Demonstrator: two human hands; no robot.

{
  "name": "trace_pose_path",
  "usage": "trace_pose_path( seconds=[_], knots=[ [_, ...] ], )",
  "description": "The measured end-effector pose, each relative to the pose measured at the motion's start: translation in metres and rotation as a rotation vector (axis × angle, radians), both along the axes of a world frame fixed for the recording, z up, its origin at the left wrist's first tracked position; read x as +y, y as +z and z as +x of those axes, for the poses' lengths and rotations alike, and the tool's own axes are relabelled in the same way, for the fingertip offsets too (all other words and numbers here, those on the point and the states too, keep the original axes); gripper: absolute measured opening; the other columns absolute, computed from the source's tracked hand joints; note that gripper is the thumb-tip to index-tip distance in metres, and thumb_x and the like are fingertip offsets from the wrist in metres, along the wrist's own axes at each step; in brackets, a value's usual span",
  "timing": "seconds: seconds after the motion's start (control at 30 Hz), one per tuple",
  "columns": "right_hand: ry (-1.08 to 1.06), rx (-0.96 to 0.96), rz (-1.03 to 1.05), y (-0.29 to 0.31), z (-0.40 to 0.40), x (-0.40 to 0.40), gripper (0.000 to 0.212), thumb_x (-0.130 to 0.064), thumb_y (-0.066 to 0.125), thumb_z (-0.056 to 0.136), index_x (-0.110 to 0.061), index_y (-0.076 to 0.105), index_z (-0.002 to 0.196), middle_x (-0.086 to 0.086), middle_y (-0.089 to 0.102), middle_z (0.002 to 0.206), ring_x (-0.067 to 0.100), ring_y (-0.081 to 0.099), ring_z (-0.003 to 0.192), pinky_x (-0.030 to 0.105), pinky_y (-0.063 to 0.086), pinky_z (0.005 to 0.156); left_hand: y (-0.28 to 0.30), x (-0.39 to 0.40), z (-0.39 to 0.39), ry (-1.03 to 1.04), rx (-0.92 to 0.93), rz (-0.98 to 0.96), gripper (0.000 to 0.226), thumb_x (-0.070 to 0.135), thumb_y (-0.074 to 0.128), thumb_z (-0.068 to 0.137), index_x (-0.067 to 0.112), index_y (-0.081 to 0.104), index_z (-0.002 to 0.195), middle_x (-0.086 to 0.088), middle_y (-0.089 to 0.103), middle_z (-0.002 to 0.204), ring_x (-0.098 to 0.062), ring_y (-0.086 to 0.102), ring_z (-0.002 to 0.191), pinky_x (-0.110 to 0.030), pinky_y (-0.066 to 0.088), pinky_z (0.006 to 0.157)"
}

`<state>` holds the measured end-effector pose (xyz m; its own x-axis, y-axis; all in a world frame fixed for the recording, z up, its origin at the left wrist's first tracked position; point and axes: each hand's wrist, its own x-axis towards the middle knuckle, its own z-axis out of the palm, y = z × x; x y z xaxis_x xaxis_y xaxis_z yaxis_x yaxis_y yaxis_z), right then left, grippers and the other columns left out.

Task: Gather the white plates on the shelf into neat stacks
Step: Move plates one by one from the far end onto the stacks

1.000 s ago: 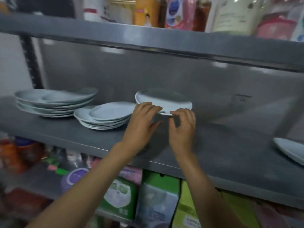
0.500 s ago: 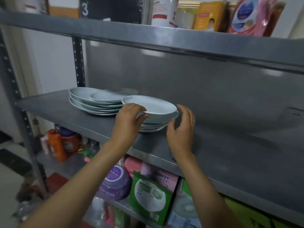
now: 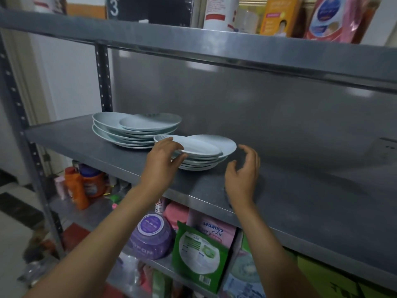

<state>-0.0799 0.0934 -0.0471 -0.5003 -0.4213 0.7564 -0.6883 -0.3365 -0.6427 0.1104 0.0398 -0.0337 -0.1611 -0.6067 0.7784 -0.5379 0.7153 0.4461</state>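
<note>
dim, flat indoor light – soft glare patches on the grey back panel [image 3: 236, 100], faint shadows beneath the plates [image 3: 193, 147], wide-angle bending and slight blur at the edges.

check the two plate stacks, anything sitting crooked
Yes. In the near stack, the top plate sits shifted left, off-centre on the one below, with the left hand at its rim. In the far stack, the top plate is pushed right. The right hand touches nothing.
</note>
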Motion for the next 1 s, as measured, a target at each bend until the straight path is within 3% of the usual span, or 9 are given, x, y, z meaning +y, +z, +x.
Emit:
trace_pose_path(
  seconds=[0.1, 0.2, 0.27, 0.37, 0.5, 0.8, 1.0],
  knots=[
    [0.010, 0.000, 0.013, 0.001, 0.000, 0.003, 0.043, 0.006, 0.053, 0.078, -0.010, 0.057, 0.117, 0.001, 0.054, 0.119, 0.011, 0.048, 0.113, 0.002, 0.028, 0.092, 0.000, 0.004, -0.001, 0.022, -0.075, 0.015, 0.019, 0.018, 0.069, 0.080, 0.007, 0.069, 0.096, -0.009, 0.070, 0.102, -0.030, 0.054, 0.120, -0.042, 0.039, 0.099],
    [0.015, -0.003, 0.025, 0.002, -0.003, 0.006, 0.043, 0.005, 0.053, 0.078, -0.012, 0.056, 0.118, -0.001, 0.054, 0.119, 0.011, 0.048, 0.113, 0.006, 0.031, 0.092, 0.003, 0.011, -0.004, 0.066, -0.171, 0.053, 0.035, 0.027, 0.055, 0.075, 0.011, 0.066, 0.105, -0.005, 0.067, 0.114, -0.026, 0.045, 0.129, -0.059, 0.023, 0.110],
    [0.005, 0.010, 0.033, 0.002, -0.006, 0.009, 0.044, 0.003, 0.053, 0.078, -0.014, 0.056, 0.118, -0.004, 0.053, 0.119, 0.012, 0.048, 0.114, 0.016, 0.034, 0.094, 0.005, 0.016, -0.010, 0.100, -0.242, 0.007, 0.039, 0.026, 0.058, 0.078, 0.011, 0.063, 0.113, -0.004, 0.061, 0.126, -0.025, 0.038, 0.135, -0.059, 0.013, 0.113],
    [-0.015, 0.036, 0.043, 0.001, -0.019, 0.018, 0.043, 0.002, 0.054, 0.078, -0.014, 0.056, 0.118, -0.003, 0.053, 0.120, 0.015, 0.048, 0.116, 0.023, 0.037, 0.096, 0.009, 0.027, -0.028, 0.083, -0.267, -0.113, 0.040, 0.016, 0.067, 0.078, 0.008, 0.060, 0.117, -0.007, 0.057, 0.132, -0.029, 0.035, 0.137, -0.056, 0.011, 0.115],
    [-0.066, 0.068, 0.028, 0.003, -0.044, 0.039, 0.044, 0.002, 0.052, 0.076, -0.008, 0.056, 0.119, 0.004, 0.055, 0.118, 0.017, 0.048, 0.115, 0.019, 0.033, 0.099, 0.013, 0.040, -0.068, -0.093, -0.253, -0.194, 0.040, 0.011, 0.057, 0.076, 0.004, 0.059, 0.116, -0.012, 0.058, 0.129, -0.032, 0.037, 0.134, -0.051, 0.021, 0.114],
    [-0.311, 0.091, 0.079, -0.001, -0.155, 0.129, 0.044, 0.005, 0.053, 0.079, -0.006, 0.054, 0.121, 0.008, 0.053, 0.120, 0.015, 0.045, 0.115, 0.009, 0.028, 0.099, -0.004, 0.091, -0.210, -0.369, -0.283, -0.166, 0.055, 0.014, 0.050, 0.078, 0.005, 0.049, 0.132, -0.012, 0.045, 0.143, -0.028, 0.029, 0.139, -0.048, 0.020, 0.116],
    [-0.559, 0.096, 0.147, -0.005, -0.242, 0.196, 0.043, -0.001, 0.054, 0.075, -0.005, 0.057, 0.117, 0.011, 0.058, 0.116, 0.026, 0.050, 0.112, 0.033, 0.037, 0.101, -0.007, 0.138, -0.313, -0.538, -0.302, -0.166, 0.057, 0.014, 0.050, 0.081, 0.006, 0.043, 0.137, -0.011, 0.037, 0.149, -0.027, 0.023, 0.141, -0.049, 0.017, 0.116]
  ],
)
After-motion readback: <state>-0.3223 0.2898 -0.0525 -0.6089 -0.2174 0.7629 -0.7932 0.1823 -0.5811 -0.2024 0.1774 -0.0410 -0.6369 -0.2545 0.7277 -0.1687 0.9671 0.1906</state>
